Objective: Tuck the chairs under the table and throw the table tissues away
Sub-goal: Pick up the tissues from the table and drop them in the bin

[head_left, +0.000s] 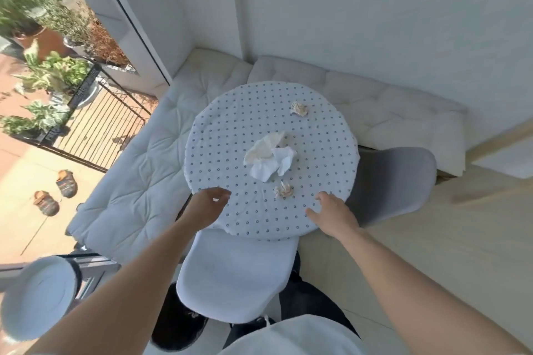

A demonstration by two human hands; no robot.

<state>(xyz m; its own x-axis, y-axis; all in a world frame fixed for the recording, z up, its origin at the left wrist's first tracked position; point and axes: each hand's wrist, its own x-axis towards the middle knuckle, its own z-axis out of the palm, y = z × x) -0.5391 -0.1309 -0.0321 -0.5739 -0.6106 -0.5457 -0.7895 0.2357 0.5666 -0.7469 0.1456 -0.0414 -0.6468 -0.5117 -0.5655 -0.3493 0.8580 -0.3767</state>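
Observation:
A round table [230, 124] with a dotted white cloth stands before me. On it lie a large crumpled white tissue [269, 160], a small stained wad [299, 108] at the far side and another small wad [284, 189] near me. My left hand [207, 206] hovers over the near left rim, fingers loosely curled, holding nothing. My right hand [334, 215] reaches over the near right rim, fingers spread, empty. A white chair [236, 274] sits partly under the near edge. A grey chair [392, 181] sits partly under the right side.
A white cushioned bench [144, 181] wraps the corner behind and left of the table. A white bin [37, 297] stands at lower left. Left of the bench are a glass door, a black railing [101, 130], plants and shoes outside. Light wooden floor lies on the right.

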